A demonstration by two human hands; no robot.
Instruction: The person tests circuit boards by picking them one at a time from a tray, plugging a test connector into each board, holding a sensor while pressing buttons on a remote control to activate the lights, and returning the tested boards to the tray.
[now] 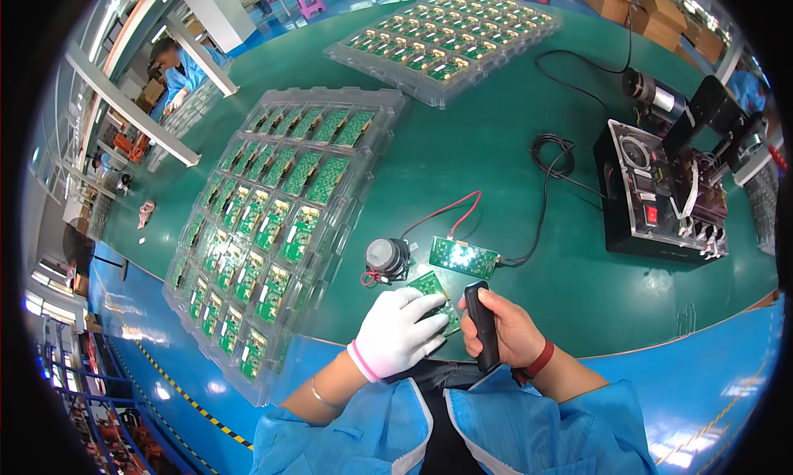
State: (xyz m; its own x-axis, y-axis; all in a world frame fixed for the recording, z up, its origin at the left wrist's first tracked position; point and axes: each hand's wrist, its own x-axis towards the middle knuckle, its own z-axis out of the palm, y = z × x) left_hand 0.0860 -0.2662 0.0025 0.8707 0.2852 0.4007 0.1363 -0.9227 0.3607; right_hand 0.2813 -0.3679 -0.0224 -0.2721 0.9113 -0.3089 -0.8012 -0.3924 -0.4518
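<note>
My left hand (395, 333), in a white glove with a pink cuff, is closed on a green circuit board (429, 286) close to the table's front edge. Its fingers cover part of the board. Bare and closed, my right hand (514, 333) grips a black handheld tool (485, 330) upright, just right of the board. The tool's exact kind does not show. Beyond my hands lies a second green circuit board (475, 263), with a bright glare on it. A red wire and a black cable run to it. Left of that board sits a small round black speaker (383, 258) with red wires.
On the left, a clear plastic tray (324, 264) holds rows of green boards. Another filled tray (410, 90) lies at the back. A black machine (615, 219) with a red switch stands at the right, beside a coiled black cable (552, 154). A person (188, 74) works at far left.
</note>
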